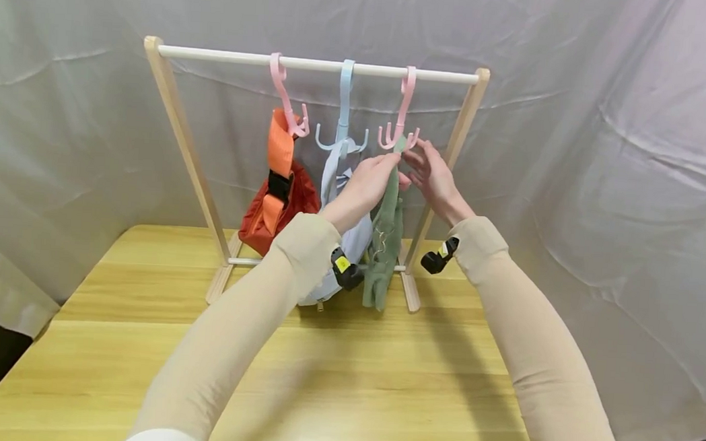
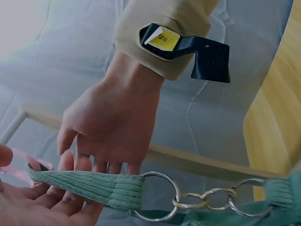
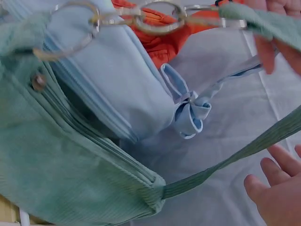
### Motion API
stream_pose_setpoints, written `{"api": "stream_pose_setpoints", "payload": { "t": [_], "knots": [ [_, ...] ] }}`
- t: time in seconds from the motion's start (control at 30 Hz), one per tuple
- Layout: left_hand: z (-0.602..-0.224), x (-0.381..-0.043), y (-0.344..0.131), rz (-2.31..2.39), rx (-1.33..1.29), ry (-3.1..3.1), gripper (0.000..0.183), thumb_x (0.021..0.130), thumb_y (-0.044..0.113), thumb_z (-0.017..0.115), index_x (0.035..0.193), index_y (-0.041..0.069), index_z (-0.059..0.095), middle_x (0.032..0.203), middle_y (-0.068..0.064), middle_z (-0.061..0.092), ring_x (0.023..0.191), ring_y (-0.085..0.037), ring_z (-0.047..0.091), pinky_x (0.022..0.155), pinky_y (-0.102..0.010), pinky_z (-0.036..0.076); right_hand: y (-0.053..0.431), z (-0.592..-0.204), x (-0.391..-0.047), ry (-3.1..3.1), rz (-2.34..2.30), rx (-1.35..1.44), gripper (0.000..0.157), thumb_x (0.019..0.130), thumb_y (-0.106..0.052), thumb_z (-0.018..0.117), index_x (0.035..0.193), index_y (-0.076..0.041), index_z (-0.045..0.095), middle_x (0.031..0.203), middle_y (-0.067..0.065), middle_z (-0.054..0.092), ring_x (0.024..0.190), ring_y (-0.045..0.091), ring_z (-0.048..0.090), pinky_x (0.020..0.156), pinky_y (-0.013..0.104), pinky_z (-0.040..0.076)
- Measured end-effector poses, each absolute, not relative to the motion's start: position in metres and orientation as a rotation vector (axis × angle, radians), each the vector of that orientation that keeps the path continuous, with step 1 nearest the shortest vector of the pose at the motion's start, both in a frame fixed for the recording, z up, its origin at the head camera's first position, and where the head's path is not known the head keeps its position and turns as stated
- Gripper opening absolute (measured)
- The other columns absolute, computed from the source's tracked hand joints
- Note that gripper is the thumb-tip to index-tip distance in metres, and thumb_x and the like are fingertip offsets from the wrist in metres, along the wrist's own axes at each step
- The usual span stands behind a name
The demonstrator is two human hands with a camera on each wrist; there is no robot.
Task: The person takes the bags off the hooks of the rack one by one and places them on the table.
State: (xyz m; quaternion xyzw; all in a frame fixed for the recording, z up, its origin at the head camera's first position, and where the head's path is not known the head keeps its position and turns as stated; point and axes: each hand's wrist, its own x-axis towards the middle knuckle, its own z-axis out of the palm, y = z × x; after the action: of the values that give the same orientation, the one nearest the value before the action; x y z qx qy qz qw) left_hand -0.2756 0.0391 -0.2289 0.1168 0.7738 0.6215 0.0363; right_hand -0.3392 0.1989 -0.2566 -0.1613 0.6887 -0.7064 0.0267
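A green corduroy bag hangs by its strap from the right pink hook. Metal rings and links join parts of that strap. My left hand is at the upper strap, its fingers extended beneath the fabric and the thumb apart from it. On the strap's other side, my right hand is close to the hook, fingers loosely bent; the right wrist view shows them beside the strap, with no grip visible. Part of the hook is hidden behind the strap.
A wooden rack with a white bar stands on the wooden table. An orange-red bag hangs at left from another pink hook. A light blue bag hangs from the blue hook, beside the green bag.
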Motion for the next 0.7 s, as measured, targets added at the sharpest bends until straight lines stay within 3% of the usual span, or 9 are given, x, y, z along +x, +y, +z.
{"api": "stream_pose_setpoints", "payload": {
  "t": [0.07,0.13,0.2,0.27,0.3,0.37,0.5,0.7],
  "knots": [
    [-0.226,-0.276,0.036,1.943,0.357,2.318,0.052,0.109,0.041,0.034,0.131,0.003,0.063,0.102,-0.013,0.074,0.105,-0.024,0.072,0.090,-0.030,0.054,0.198,-0.256,-0.341,2.105,-2.175,-0.521,0.062,0.110,-0.039,0.005,0.161,-0.005,0.011,0.167,0.023,0.018,0.157,0.033,0.017,0.129,0.047,0.010],
    [-0.223,-0.276,0.034,1.988,0.353,2.251,0.054,0.109,0.041,0.035,0.133,0.001,0.062,0.090,-0.008,0.072,0.093,-0.024,0.074,0.084,-0.030,0.056,0.197,-0.255,-0.342,2.081,-2.165,-0.537,0.063,0.109,-0.044,0.004,0.155,-0.010,0.029,0.162,0.019,0.034,0.153,0.030,0.032,0.127,0.042,0.022],
    [-0.221,-0.277,0.033,2.022,0.345,2.206,0.055,0.109,0.041,0.036,0.129,-0.003,0.063,0.079,-0.003,0.068,0.077,-0.018,0.072,0.076,-0.029,0.057,0.196,-0.253,-0.341,2.073,-2.151,-0.540,0.061,0.108,-0.048,0.005,0.142,-0.016,0.044,0.146,0.012,0.055,0.139,0.025,0.050,0.118,0.038,0.034],
    [-0.218,-0.279,0.031,2.052,0.342,2.161,0.056,0.109,0.040,0.037,0.125,-0.006,0.064,0.070,0.000,0.063,0.063,-0.012,0.066,0.070,-0.027,0.057,0.196,-0.251,-0.341,2.059,-2.141,-0.537,0.058,0.107,-0.052,0.005,0.126,-0.021,0.051,0.122,0.002,0.067,0.118,0.018,0.061,0.106,0.035,0.040],
    [-0.216,-0.279,0.030,2.066,0.337,2.134,0.057,0.108,0.040,0.038,0.124,-0.008,0.064,0.068,0.000,0.062,0.059,-0.012,0.063,0.069,-0.028,0.057,0.196,-0.250,-0.341,2.059,-2.135,-0.536,0.055,0.106,-0.053,0.006,0.119,-0.024,0.051,0.110,-0.003,0.068,0.108,0.015,0.062,0.100,0.034,0.041],
    [-0.213,-0.280,0.028,2.063,0.335,2.123,0.059,0.108,0.042,0.038,0.121,-0.009,0.064,0.065,0.000,0.060,0.052,-0.009,0.058,0.062,-0.025,0.055,0.196,-0.247,-0.340,2.062,-2.128,-0.529,0.055,0.106,-0.055,0.007,0.119,-0.025,0.050,0.098,-0.009,0.067,0.098,0.011,0.063,0.096,0.034,0.041],
    [-0.206,-0.283,0.023,1.992,0.342,2.175,0.066,0.106,0.052,0.037,0.111,-0.007,0.067,0.065,-0.001,0.058,0.050,-0.009,0.055,0.059,-0.026,0.054,0.198,-0.243,-0.339,2.050,-2.142,-0.524,0.053,0.105,-0.057,0.011,0.119,-0.022,0.047,0.089,-0.006,0.067,0.085,0.011,0.063,0.086,0.033,0.042],
    [-0.198,-0.289,0.015,1.844,0.355,2.283,0.064,0.104,0.060,0.035,0.088,0.006,0.067,0.066,0.000,0.055,0.054,-0.010,0.052,0.059,-0.026,0.052,0.202,-0.238,-0.336,1.971,-2.181,-0.506,0.051,0.105,-0.059,0.020,0.108,-0.016,0.048,0.075,-0.001,0.066,0.068,0.014,0.063,0.071,0.028,0.048]
  ]
}}
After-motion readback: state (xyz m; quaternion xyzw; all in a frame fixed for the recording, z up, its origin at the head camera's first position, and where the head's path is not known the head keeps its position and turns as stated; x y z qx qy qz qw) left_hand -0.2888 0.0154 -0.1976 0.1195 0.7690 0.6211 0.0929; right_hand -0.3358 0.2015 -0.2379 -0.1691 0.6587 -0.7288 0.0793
